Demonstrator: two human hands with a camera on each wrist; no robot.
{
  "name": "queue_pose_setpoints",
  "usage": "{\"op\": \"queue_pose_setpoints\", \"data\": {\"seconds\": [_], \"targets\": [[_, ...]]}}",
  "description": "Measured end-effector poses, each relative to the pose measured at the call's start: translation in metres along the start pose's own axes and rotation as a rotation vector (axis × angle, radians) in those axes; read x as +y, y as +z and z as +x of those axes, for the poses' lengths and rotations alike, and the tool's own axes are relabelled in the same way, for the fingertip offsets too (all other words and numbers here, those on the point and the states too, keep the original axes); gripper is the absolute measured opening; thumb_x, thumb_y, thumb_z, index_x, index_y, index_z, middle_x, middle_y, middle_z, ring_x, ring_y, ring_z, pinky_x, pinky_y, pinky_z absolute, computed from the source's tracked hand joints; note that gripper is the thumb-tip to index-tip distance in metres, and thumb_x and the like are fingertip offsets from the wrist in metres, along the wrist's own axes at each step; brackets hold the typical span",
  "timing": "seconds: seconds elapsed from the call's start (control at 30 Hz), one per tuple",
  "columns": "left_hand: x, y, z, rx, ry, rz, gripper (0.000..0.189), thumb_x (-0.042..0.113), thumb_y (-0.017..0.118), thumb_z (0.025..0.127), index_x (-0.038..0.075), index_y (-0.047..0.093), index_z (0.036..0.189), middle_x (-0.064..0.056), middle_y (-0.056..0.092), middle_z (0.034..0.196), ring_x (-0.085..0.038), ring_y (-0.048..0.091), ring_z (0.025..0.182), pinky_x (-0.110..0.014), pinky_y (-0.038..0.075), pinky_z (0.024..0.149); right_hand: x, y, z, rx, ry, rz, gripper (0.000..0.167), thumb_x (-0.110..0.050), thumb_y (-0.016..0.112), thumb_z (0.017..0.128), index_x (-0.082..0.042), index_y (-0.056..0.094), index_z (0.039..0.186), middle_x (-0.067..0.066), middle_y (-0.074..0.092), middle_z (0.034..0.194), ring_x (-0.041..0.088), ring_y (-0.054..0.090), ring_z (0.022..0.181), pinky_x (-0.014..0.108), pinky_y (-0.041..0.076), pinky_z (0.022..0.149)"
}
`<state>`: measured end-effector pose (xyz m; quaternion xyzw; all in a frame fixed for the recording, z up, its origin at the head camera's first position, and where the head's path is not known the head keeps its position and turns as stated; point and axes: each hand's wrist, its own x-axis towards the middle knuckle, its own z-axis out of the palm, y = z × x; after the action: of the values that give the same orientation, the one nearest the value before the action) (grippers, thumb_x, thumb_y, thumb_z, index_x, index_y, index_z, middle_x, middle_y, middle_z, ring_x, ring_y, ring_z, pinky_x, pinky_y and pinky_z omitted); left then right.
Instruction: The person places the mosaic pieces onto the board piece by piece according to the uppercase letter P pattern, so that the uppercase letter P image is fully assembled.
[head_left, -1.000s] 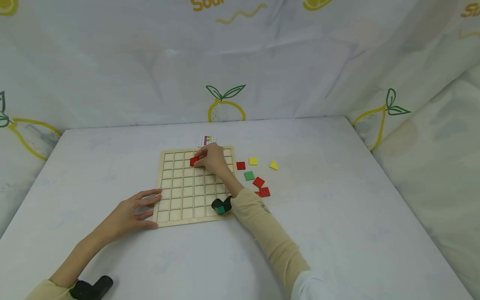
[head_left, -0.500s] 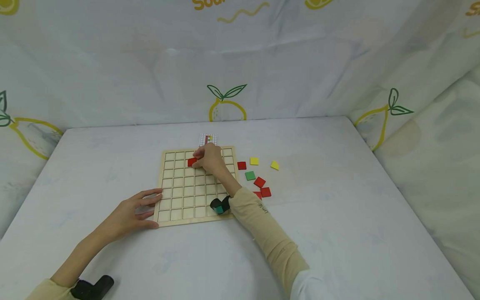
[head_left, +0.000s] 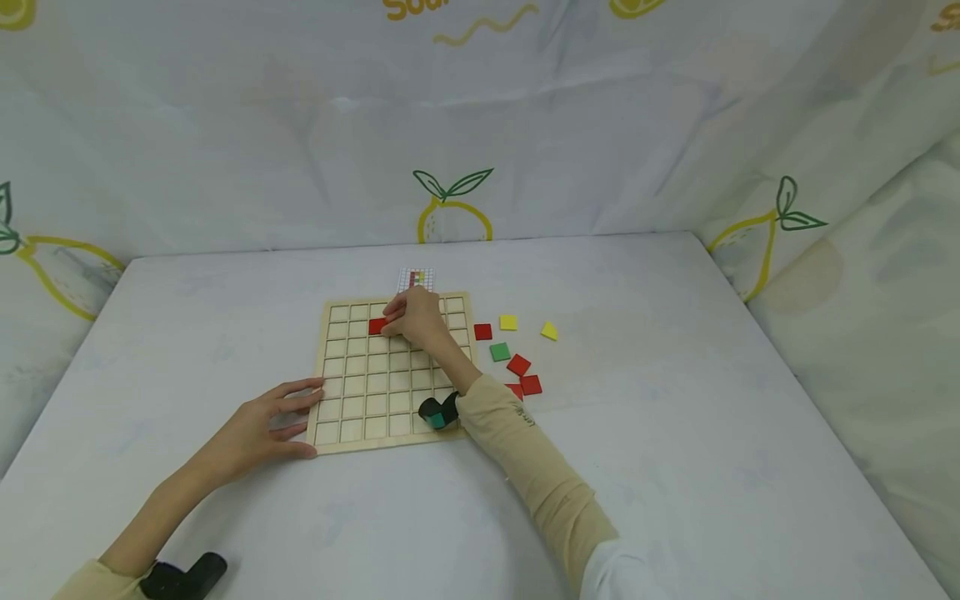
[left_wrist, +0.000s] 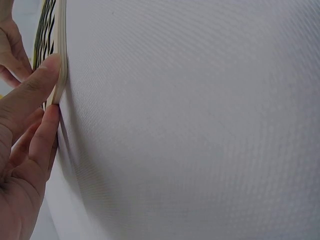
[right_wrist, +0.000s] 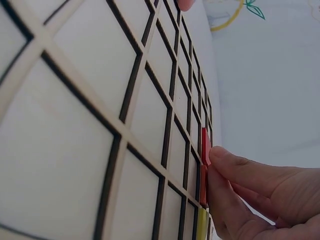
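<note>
A pale wooden grid board (head_left: 353, 408) lies on the table in the head view. My right hand (head_left: 422, 321) is over its far part, pinching a red square tile (head_left: 377, 326) at its right edge. The right wrist view shows the thumb tip against this red tile (right_wrist: 205, 142). A second reddish tile (right_wrist: 203, 185) and a yellow tile (right_wrist: 201, 222) sit in a row beside it, under the fingers. At the board's near left corner my left hand (head_left: 258, 429) rests with extended fingers along the side. In the left wrist view its thumb (left_wrist: 42, 75) touches the corner.
Several loose tiles lie right of the board, among them a red square (head_left: 483, 332), a green square (head_left: 499, 352), a yellow square (head_left: 508, 322) and a yellow quarter-round piece (head_left: 550, 331). Behind the board is a small colored grid card (head_left: 416, 277), partly covered by the right hand.
My right hand has shifted the red tile a short way left across the board, and the tile now lies flatter over a cell. The left hand stays at the board's edge.
</note>
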<state>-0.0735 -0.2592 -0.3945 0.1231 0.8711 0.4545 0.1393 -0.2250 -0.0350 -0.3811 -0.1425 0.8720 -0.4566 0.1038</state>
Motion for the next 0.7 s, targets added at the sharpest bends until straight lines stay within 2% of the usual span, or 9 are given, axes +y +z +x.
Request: {"op": "queue_pose_setpoints", "data": {"seconds": [0.07,0.13,0.27,0.3,0.47,0.7], "targets": [[0.0,0.0,0.0,-0.001,-0.004,-0.009,0.075,0.011,0.083,0.07,-0.012,0.049,0.133,-0.019,0.033,0.149,-0.042,0.043,0.126,-0.023,0.056,0.089,-0.001,0.0,0.0,-0.006,-0.002,-0.003,0.021,-0.001,0.079,0.077,0.004,0.072,0.095,0.013,0.072,0.088,0.023,0.068,0.083,0.033,0.037,0.111],[0.0,0.0,-0.001,0.0,-0.004,-0.017,0.075,0.011,0.084,0.07,-0.012,0.049,0.132,-0.018,0.034,0.149,-0.041,0.043,0.126,-0.023,0.056,0.089,-0.001,-0.001,-0.001,-0.008,0.004,0.006,0.02,-0.001,0.079,0.077,0.004,0.072,0.096,0.013,0.072,0.089,0.023,0.068,0.083,0.031,0.048,0.101],[-0.001,0.0,0.0,0.006,0.01,0.005,0.074,0.011,0.084,0.069,-0.011,0.05,0.132,-0.018,0.035,0.148,-0.04,0.044,0.125,-0.023,0.056,0.088,0.001,-0.004,-0.003,-0.003,0.006,0.051,0.018,0.0,0.077,0.08,0.004,0.072,0.096,0.014,0.072,0.088,0.023,0.067,0.084,0.027,0.054,0.09],[-0.001,0.0,0.0,0.009,0.012,0.016,0.074,0.011,0.084,0.069,-0.011,0.051,0.131,-0.018,0.036,0.148,-0.04,0.045,0.124,-0.022,0.056,0.088,0.002,-0.005,-0.003,-0.004,0.006,0.065,0.017,-0.001,0.076,0.081,0.004,0.072,0.097,0.014,0.072,0.088,0.023,0.067,0.085,0.025,0.057,0.084],[-0.001,0.001,0.0,0.014,0.008,0.044,0.074,0.01,0.084,0.069,-0.01,0.051,0.131,-0.019,0.037,0.147,-0.039,0.051,0.12,-0.022,0.057,0.086,0.009,-0.014,-0.007,-0.03,0.002,0.164,0.021,0.0,0.073,0.083,0.004,0.071,0.103,0.014,0.071,0.096,0.023,0.066,0.092,0.022,0.056,0.08],[0.002,0.001,0.0,0.008,0.007,0.042,0.075,0.011,0.084,0.069,-0.011,0.05,0.133,-0.02,0.036,0.147,-0.042,0.048,0.121,-0.022,0.057,0.086,0.018,-0.04,-0.019,-0.098,0.012,0.301,0.027,0.001,0.068,0.087,0.006,0.066,0.114,0.019,0.066,0.114,0.027,0.063,0.101,0.028,0.059,0.083]]}}
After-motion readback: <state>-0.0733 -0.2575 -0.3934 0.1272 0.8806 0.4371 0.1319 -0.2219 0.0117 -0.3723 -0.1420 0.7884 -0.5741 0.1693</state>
